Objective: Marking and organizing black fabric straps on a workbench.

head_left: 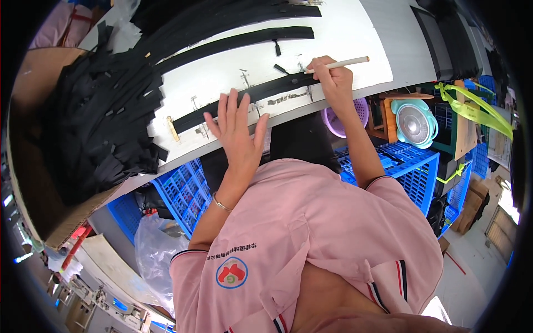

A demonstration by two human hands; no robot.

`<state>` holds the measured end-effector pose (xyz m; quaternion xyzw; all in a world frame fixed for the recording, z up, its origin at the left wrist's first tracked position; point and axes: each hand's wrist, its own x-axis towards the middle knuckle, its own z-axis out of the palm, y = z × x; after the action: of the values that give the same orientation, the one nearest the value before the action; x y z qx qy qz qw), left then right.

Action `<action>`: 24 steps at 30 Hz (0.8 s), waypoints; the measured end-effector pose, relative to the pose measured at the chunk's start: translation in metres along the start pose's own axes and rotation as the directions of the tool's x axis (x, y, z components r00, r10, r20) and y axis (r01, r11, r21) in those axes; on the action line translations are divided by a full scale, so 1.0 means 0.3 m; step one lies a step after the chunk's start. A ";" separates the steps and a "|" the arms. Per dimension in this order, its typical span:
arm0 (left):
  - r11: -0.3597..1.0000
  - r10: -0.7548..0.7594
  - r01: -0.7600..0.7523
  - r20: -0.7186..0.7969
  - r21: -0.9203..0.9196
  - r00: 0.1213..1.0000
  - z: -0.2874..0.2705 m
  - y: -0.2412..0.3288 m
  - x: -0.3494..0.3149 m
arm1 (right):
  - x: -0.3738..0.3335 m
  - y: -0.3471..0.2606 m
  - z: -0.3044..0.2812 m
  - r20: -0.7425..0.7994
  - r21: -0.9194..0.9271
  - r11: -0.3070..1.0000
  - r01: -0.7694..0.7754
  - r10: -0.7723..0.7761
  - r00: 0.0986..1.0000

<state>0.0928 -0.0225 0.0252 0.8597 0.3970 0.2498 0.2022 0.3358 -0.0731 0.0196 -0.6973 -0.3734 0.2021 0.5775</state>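
A black zipper [275, 86] lies stretched across a white board [355, 33] on the table, over dark marks drawn on that board. My left hand [240, 130] rests on the zipper's left part with its fingers spread flat. With my right hand [337, 87] I grip a slim white marking pencil [355, 61], its tip against the right end of the zipper, close to a small black pull. Another black zipper [239, 42] lies parallel beyond it, its pull hanging toward me. More black strips [189, 22] are bunched farther back.
On the left, a cardboard box [47, 64] holds a heap of black strips [105, 116]. Below the table edge are blue crates [416, 177], a purple basket [358, 116] and a turquoise fan [413, 123]. A clear plastic bag [155, 255] hangs at lower left. Dark flat pieces [433, 41] lie far right.
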 end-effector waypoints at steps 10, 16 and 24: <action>0.963 0.170 -0.189 -0.109 -0.193 0.979 0.199 0.150 0.206 | -0.005 0.003 0.003 0.046 -0.047 0.998 0.033 -0.031 0.998; 0.967 0.144 -0.164 -0.115 -0.193 0.983 0.221 0.153 0.211 | -0.002 0.019 0.012 0.010 -0.059 0.994 0.094 -0.094 0.996; 0.969 0.136 -0.157 -0.119 -0.190 0.983 0.225 0.153 0.214 | -0.008 0.032 -0.018 0.103 -0.058 0.991 0.124 -0.117 0.988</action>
<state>0.1952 -0.0099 0.0141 0.8479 0.3154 0.3475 0.2467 0.3409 -0.0789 0.0113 -0.6808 -0.4494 0.1892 0.5466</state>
